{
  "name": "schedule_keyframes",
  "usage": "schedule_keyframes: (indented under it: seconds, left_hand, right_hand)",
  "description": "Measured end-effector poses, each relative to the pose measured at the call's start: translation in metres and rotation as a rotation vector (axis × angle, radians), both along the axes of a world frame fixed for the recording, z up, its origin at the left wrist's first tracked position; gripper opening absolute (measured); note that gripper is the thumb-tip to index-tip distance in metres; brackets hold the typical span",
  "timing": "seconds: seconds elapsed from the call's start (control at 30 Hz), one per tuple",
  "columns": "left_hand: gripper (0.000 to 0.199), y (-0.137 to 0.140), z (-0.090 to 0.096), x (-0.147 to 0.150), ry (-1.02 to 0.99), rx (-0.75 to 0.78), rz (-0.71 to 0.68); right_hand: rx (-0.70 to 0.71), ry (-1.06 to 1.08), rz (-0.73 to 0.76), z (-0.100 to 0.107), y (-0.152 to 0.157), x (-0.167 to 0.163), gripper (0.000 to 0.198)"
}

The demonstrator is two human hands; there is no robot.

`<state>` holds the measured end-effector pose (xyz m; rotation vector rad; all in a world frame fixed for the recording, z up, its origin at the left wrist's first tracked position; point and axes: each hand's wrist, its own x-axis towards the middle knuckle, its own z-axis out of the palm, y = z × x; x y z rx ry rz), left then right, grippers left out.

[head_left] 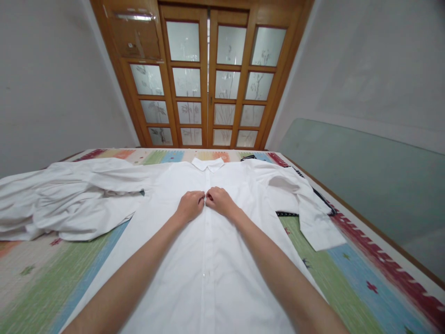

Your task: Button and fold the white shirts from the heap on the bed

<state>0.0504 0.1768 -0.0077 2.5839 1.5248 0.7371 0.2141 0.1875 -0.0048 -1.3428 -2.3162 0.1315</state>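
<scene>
Centrally, a white shirt point(208, 243) lies spread front side up on a patterned cloth point(351, 287), its collar point(216, 165) pointing away from the person. The left hand point(191, 205) and the right hand point(219, 201) meet over the upper chest, one on each side of the placket point(208, 297), with fingers curled inward and fingertips close together. Both rest at the fabric, but the tips are too small and tucked in to tell whether they pinch the cloth. Below them the placket runs straight down between the forearms.

To the right, a sleeve point(321, 227) bends outward and down, with dark, dotted trim point(288, 214) showing beneath it. On the left lies a heap of crumpled white fabric point(66, 202) beside the shirt's body. The patterned cloth has green, blue and red bands. Beyond stand wooden doors point(212, 118) with glass panes, and a pale green panel point(368, 181) leans along the right-hand wall point(385, 60).
</scene>
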Motion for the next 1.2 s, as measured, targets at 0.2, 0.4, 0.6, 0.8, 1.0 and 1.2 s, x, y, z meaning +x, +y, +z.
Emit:
schedule_keyframes:
  seconds: [0.2,0.4,0.6,0.8,1.0,1.2]
  left_hand:
    - [0.032,-0.008,-0.001,-0.001,0.047,-0.013,-0.027]
    - [0.047,-0.022,-0.012,-0.014,0.133,-0.048,-0.142]
    - [0.052,-0.05,-0.014,-0.029,0.225,-0.04,-0.177]
    - [0.056,-0.078,-0.011,-0.04,0.243,-0.054,-0.235]
    - [0.05,-0.092,-0.001,-0.046,0.263,-0.112,-0.416]
    - [0.047,-0.094,0.004,-0.046,0.226,-0.116,-0.425]
  right_hand:
    - [0.101,-0.159,-0.042,0.0,-0.024,-0.003,0.019]
    - [0.116,-0.219,0.091,-0.017,-0.057,0.01,0.05]
    - [0.073,-0.284,0.182,-0.019,-0.096,0.021,0.058]
    - [0.017,-0.178,0.261,-0.008,-0.142,0.028,0.064]
    - [-0.053,-0.135,0.25,-0.003,-0.182,0.045,0.06]
    - [-0.057,-0.204,-0.073,-0.019,-0.2,0.098,0.068]
